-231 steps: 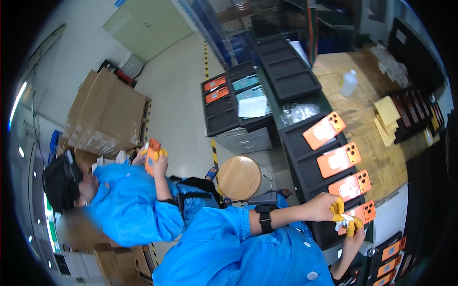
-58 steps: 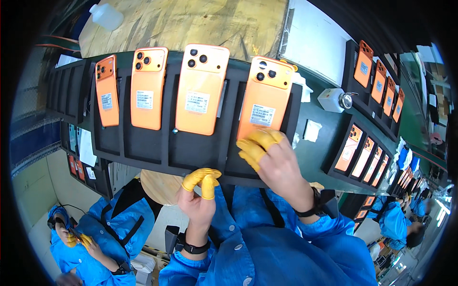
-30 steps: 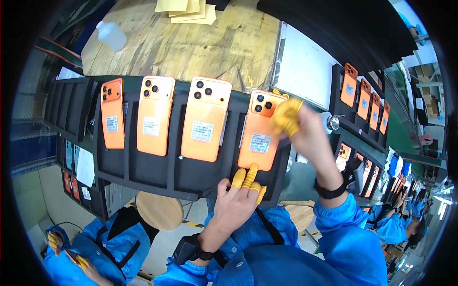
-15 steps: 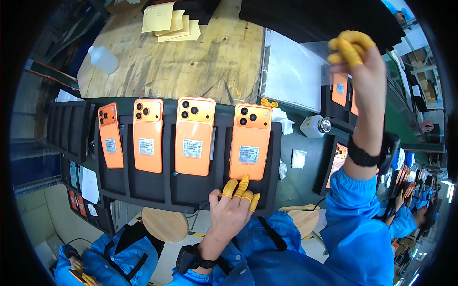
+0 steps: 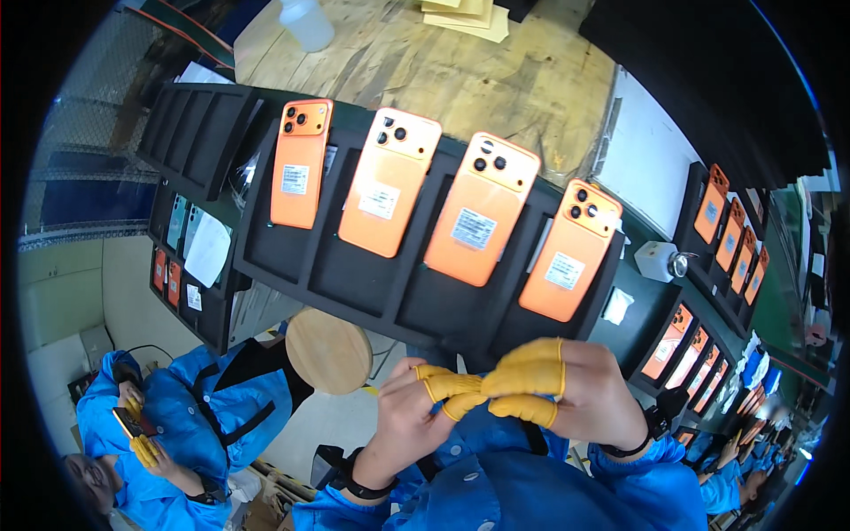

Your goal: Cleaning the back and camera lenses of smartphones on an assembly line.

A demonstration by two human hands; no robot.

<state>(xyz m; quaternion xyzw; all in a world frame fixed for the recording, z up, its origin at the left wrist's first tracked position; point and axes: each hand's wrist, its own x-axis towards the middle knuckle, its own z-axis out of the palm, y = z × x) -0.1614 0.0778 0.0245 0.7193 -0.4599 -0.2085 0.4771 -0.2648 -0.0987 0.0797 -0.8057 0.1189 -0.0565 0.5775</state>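
My left hand (image 5: 416, 410) and my right hand (image 5: 591, 389) meet in front of my chest, fingertips pressed together. Both wear yellow finger cots. The fingers of each are closed in a pinch, and whatever lies between them is hidden. Just beyond the hands stands a black compartment tray (image 5: 345, 288) bearing an orange phone (image 5: 301, 181) at the left, two more orange phones (image 5: 376, 221) (image 5: 469, 257) in the middle, and an orange phone (image 5: 553, 288) nearest my right hand. All lie back up, with camera bumps and white labels showing.
A white bottle with a metal top (image 5: 660, 261) and a white wipe (image 5: 618, 306) sit right of the tray. Further trays of orange phones (image 5: 668, 341) lie beyond. A wooden board (image 5: 425, 75) is behind. At lower left, a co-worker in blue (image 5: 181, 416) holds a phone; a round stool (image 5: 328, 348) stands nearby.
My right hand has come down from the upper right to meet my left. My left hand has drawn back from the rightmost phone. The view has shifted and tilted.
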